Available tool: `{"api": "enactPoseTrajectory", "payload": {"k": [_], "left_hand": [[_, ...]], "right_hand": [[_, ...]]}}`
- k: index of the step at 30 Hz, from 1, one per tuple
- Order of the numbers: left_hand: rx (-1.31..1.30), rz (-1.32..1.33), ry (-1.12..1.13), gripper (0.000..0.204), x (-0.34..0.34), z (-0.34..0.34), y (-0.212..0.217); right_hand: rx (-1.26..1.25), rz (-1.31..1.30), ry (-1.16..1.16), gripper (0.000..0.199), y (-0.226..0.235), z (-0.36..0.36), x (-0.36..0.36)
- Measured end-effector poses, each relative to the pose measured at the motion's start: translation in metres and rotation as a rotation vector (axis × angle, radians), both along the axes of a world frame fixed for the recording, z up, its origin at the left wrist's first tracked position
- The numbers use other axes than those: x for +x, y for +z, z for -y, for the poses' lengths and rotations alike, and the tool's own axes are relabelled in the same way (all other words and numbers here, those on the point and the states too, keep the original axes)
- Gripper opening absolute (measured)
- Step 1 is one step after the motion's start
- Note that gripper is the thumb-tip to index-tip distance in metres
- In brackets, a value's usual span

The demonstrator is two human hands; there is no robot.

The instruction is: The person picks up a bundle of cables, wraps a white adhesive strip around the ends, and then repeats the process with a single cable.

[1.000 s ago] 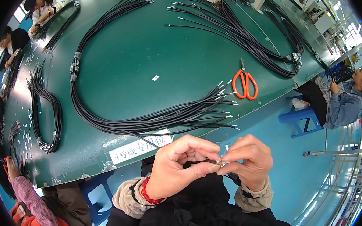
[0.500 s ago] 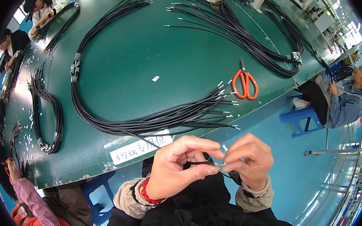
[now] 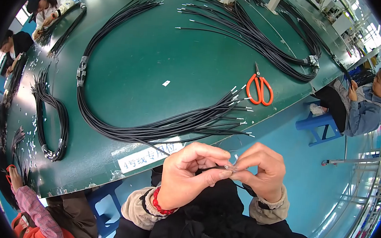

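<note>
Black cable point(image 3: 213, 168) points to 3 o'clock, pinched by left hand point(image 3: 186, 174); right hand point(image 3: 264, 172) pinches its tip; hands now slightly closer.

Curved cable bundle point(image 3: 109, 129) lies on table point(image 3: 133, 101), ahead of left hand point(image 3: 193, 170) and right hand point(image 3: 265, 169). Scissors point(image 3: 260, 87) just right of its near ends; second bundle point(image 3: 272, 51) behind scissors. Looped bundle point(image 3: 62, 122) left of curved one. Label strip point(image 3: 149, 158) at table's near edge. Held cable point(image 3: 213, 168) between hands, tip partly hidden, apparently toward the right.
</note>
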State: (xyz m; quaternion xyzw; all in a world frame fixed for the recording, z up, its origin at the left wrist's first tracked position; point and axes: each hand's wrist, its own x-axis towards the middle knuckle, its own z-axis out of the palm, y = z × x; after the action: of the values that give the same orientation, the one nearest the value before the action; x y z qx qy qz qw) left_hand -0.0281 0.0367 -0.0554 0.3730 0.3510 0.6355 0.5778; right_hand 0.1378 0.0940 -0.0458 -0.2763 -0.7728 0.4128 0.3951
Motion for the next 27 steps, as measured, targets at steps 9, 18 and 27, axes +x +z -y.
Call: {"api": "enactPoseTrajectory", "payload": {"k": [9,18,27], "left_hand": [[0.102,-0.133,0.132,0.013,0.001,-0.004,-0.001],[0.243,-0.413,0.261,0.015,0.004,-0.002,-0.001],[0.316,-0.505,0.344,0.017,0.006,-0.001,0.0]], "right_hand": [[-0.13,0.012,-0.072,0.016,0.008,0.004,0.004],[-0.121,-0.041,-0.046,0.017,0.014,0.003,-0.009],[0.011,-0.173,-0.083,0.014,0.006,0.003,-0.02]]}}
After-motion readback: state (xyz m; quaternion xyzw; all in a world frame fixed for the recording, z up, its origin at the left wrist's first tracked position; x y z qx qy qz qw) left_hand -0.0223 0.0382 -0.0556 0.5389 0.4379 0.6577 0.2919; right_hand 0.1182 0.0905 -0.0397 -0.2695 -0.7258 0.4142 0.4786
